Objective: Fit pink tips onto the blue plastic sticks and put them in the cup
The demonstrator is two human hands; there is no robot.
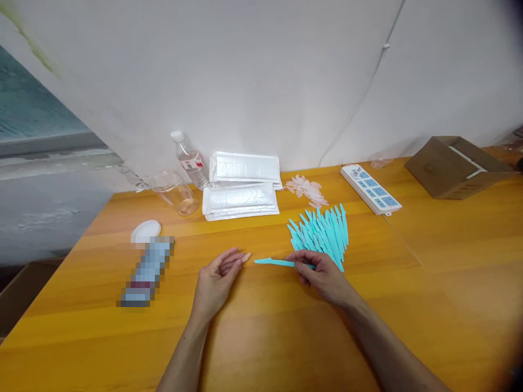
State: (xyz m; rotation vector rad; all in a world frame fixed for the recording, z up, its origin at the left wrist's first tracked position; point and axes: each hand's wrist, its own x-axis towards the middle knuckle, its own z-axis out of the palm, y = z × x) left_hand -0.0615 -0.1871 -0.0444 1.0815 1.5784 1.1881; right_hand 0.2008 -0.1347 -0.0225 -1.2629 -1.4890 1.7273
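Note:
My right hand is closed around the handle of a teal eyebrow razor, whose narrow end points left. Between the thumb and fingers of my left hand is a small translucent blade cover. A short gap separates the cover from the razor's tip. Just behind my right hand lies a pile of teal eyebrow razors, roughly side by side. Farther back, loose pale pinkish covers are scattered on the wooden table.
Silver bubble mailers lie against the wall, beside a plastic bottle and a clear jar. A white lid and a blurred-out flat object are at left. At right are a power strip and a cardboard box.

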